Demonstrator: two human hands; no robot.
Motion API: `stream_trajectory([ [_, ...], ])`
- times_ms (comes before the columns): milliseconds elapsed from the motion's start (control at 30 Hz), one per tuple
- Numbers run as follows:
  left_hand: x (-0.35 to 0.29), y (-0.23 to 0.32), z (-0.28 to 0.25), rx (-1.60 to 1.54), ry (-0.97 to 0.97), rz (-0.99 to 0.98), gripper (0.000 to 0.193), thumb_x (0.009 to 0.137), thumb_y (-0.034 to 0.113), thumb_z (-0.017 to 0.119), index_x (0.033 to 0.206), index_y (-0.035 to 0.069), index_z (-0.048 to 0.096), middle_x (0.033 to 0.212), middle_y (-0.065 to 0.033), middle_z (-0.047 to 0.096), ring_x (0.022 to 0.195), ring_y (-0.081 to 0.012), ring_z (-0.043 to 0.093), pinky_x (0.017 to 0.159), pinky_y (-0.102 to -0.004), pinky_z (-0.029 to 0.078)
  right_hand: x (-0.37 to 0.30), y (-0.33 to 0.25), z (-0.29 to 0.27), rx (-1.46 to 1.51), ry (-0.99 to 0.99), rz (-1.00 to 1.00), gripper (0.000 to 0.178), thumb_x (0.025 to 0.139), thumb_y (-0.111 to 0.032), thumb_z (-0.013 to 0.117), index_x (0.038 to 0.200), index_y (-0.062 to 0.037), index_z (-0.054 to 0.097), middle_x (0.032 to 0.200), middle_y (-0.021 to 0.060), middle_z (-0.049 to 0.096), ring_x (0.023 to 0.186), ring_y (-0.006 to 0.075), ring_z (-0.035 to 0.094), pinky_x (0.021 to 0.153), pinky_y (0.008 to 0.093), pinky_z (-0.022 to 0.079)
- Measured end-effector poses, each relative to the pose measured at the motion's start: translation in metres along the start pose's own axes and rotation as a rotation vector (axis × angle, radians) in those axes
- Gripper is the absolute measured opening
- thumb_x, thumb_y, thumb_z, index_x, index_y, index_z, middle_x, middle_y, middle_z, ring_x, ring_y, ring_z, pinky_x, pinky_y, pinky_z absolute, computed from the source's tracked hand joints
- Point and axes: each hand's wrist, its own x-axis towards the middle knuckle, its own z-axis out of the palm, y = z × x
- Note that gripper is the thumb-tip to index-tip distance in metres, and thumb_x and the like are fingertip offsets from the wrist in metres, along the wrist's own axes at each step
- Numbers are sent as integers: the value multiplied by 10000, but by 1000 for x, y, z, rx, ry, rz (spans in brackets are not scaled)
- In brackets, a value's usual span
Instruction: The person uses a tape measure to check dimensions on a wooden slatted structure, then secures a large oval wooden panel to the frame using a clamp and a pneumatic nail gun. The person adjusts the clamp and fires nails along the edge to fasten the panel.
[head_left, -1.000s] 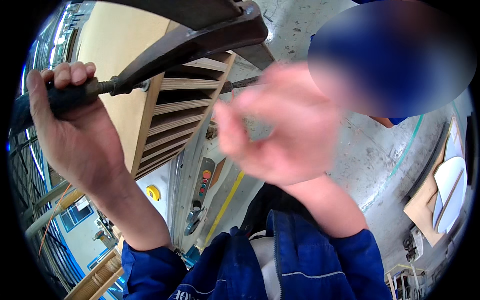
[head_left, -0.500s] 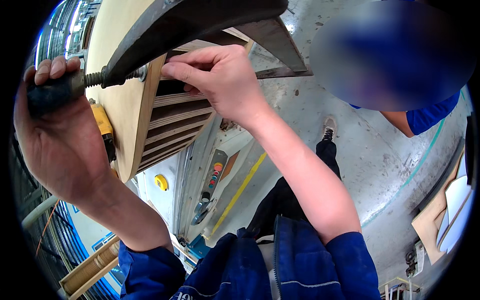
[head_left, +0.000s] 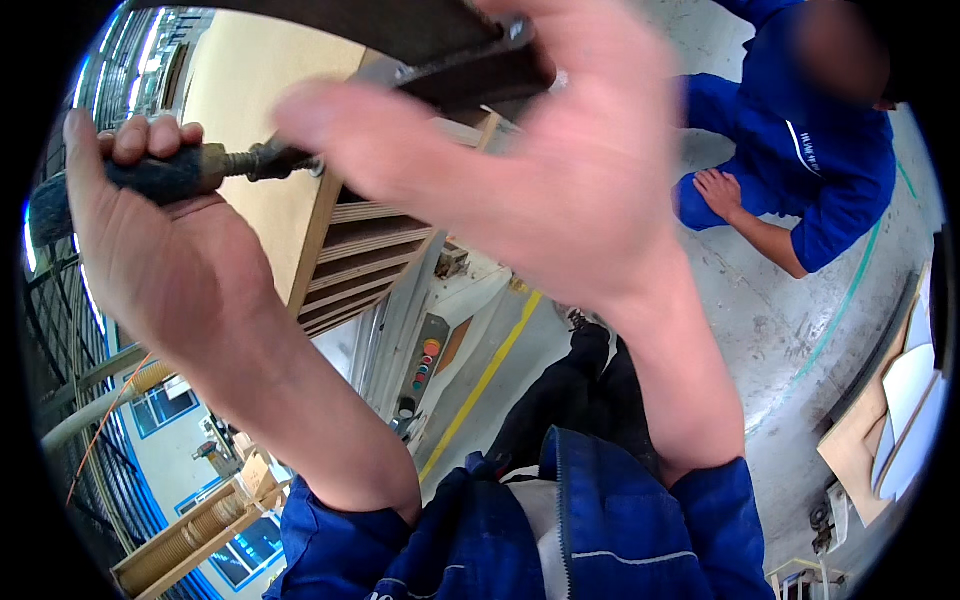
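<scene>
My left hand [head_left: 185,270] is closed round the dark handle of a metal screw clamp [head_left: 420,30], with fingers curled over the top. The clamp's threaded screw ends beside the edge of a pale wooden board [head_left: 245,80]. Beneath the clamp, a slatted stack of plywood layers [head_left: 365,245] joins that board. My right hand [head_left: 580,170] is blurred, its thumb stretched out over the screw side and its palm at the clamp's dark end. Its other fingers run past the upper edge; whether they touch the clamp I cannot tell.
Another person [head_left: 820,150] in blue workwear crouches or sits at the right, a hand on a knee. A control panel with coloured buttons [head_left: 425,360] lies below the plywood. Sheet offcuts [head_left: 880,430] lean at the far right. A yellow line [head_left: 485,380] crosses the grey floor.
My right hand has left the plywood slats, risen toward the clamp and spread. The clamp has shifted and turned against the board, my left hand keeping its handle. The other person shows more fully.
</scene>
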Motion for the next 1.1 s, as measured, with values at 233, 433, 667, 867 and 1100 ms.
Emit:
stream_trajectory([
  [233,8,1,-1,-50,-201,-81,382,1051,358,610,768,150,459,629,40,364,574,-87,374,624,-280,369,15,-3,29,-126,-18,149,141,719,-125,812,726,-28,710,579,125,607,508,276,608,501,330,480],
  [433,74,-14,-37,-376,-1271,-198,370,1114,351,416,782,190,400,636,66,351,553,-83,308,622,-276,358,19,-11,18,-159,-52,285,169,696,-102,839,714,-16,694,578,112,604,487,243,585,498,309,470],
  [667,12,3,-28,-10,-397,-39,260,1069,274,560,879,96,574,753,-20,587,683,-138,543,690,-279,433,6,1,30,-203,23,174,151,704,-86,833,710,-30,694,569,80,601,479,173,579,499,283,459],
  [867,-19,2,33,231,278,105,211,1044,191,635,932,23,570,820,-63,590,772,-143,565,785,-304,495,2,6,30,-179,53,133,158,686,-48,829,789,-37,710,602,69,619,509,165,588,516,280,469],
  [1100,0,-2,10,70,51,63,416,998,364,707,748,106,496,646,-7,459,600,-103,458,628,-287,419,4,6,29,-114,40,108,167,675,-22,823,799,-36,711,619,78,619,518,185,594,509,294,470],
])
